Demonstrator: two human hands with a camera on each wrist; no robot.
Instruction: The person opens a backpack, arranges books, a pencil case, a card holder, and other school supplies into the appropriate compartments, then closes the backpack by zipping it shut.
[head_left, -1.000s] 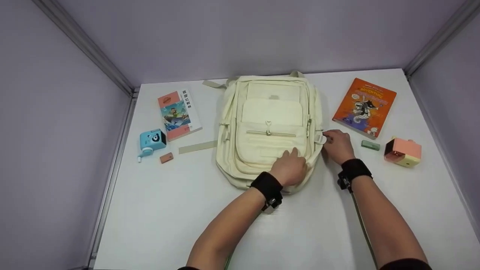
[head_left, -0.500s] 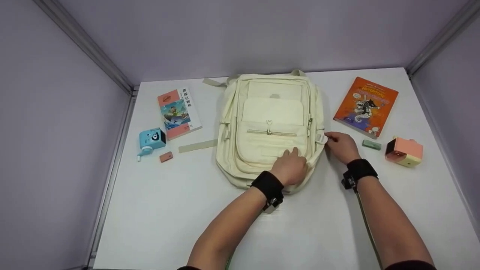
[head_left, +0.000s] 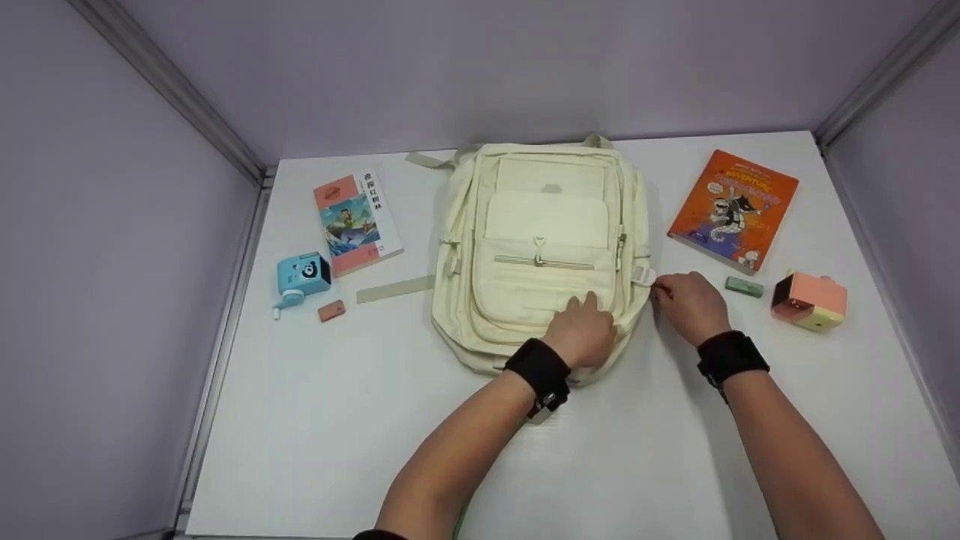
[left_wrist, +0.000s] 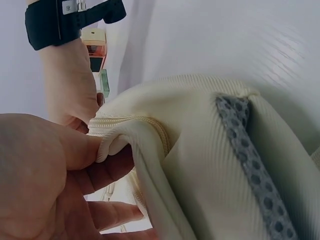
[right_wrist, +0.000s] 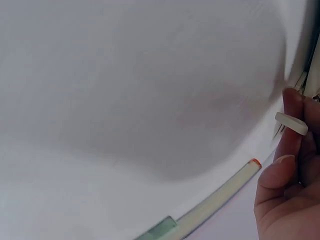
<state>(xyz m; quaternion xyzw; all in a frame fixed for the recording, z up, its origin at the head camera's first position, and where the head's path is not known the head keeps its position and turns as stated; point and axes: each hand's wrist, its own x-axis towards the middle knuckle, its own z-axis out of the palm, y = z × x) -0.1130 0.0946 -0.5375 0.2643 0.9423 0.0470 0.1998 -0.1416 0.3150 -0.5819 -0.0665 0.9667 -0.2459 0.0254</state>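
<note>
1. My cream backpack [head_left: 544,217] lies flat on the white table [head_left: 337,435], front pocket up, between the two books.
2. My left hand [head_left: 581,337] is over the bag's lower right part; the left wrist view shows thumb and fingers pinching a fold of fabric [left_wrist: 142,155] beside a zipper [left_wrist: 160,132].
3. My right hand [head_left: 690,304] is at the bag's right side, just beside the white buckle [head_left: 643,277]. Its fingertips are drawn together in a pinch at the bag's edge — the exact piece between them is hidden.
4. A gray dotted strip [left_wrist: 255,170] shows along the bag in the left wrist view.
5. Left of the bag are a paperback with a Chinese title [head_left: 356,223], a blue crank pencil sharpener [head_left: 304,277] and a reddish eraser [head_left: 331,311]; a beige strap [head_left: 394,289] stretches out from the bag near them.
6. On the right lie an orange "Adventure" book [head_left: 735,210], a green eraser [head_left: 744,286] and a pink-and-yellow pencil sharpener [head_left: 811,300] — the eraser sits near my right hand.
7. Black bands [head_left: 538,367] circle both wrists.
</note>
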